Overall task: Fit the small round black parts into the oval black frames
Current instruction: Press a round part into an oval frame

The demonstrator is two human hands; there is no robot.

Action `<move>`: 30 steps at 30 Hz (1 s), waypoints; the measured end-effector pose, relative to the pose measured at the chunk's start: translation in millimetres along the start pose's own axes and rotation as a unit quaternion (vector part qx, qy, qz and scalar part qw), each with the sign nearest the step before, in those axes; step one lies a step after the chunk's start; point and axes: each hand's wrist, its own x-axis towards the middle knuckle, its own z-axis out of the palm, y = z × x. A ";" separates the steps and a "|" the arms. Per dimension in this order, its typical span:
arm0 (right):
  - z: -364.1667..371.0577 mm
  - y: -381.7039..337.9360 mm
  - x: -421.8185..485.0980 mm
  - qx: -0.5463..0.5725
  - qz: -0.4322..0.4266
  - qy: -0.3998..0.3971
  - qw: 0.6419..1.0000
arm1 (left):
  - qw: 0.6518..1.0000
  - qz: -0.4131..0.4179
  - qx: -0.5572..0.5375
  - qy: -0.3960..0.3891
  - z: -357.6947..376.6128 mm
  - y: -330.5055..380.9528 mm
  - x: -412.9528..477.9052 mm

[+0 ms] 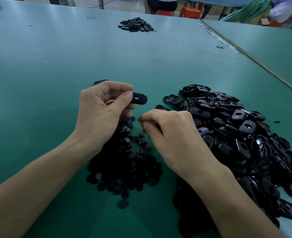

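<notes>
Green table (55,66), frame heap (241,134) right, far pile (135,24)

Raised, the left hand (105,107) pinches an oval frame (139,98) between thumb and curled fingers; just below that frame the right hand (172,134), knuckles up, fingertips bunched; contents hidden; both forearms bare, angling inward.

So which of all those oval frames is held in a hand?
The oval frame pinched by one end in the left hand; the heaped ones just lie on the green table.
</notes>
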 end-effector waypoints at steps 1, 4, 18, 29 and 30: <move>-0.5 0.7 0.1 -0.002 0.001 0.000 1.000 | 1.000 0.000 -0.001 -0.001 0.0 -0.1 -0.1; -1.6 2.4 1.2 -0.004 0.011 0.003 1.000 | 1.000 -0.003 -0.005 -0.005 0.2 -0.4 -0.5; -4.1 1.9 1.4 0.055 -0.039 0.055 0.996 | 1.000 0.017 0.016 -0.021 0.2 -0.2 -2.9; -7.8 1.9 3.4 0.091 -0.053 0.152 0.983 | 0.994 0.050 0.076 -0.059 3.6 0.5 -7.6; -8.1 2.1 3.8 0.095 -0.049 0.164 0.981 | 0.994 0.049 0.074 -0.066 4.3 0.4 -8.5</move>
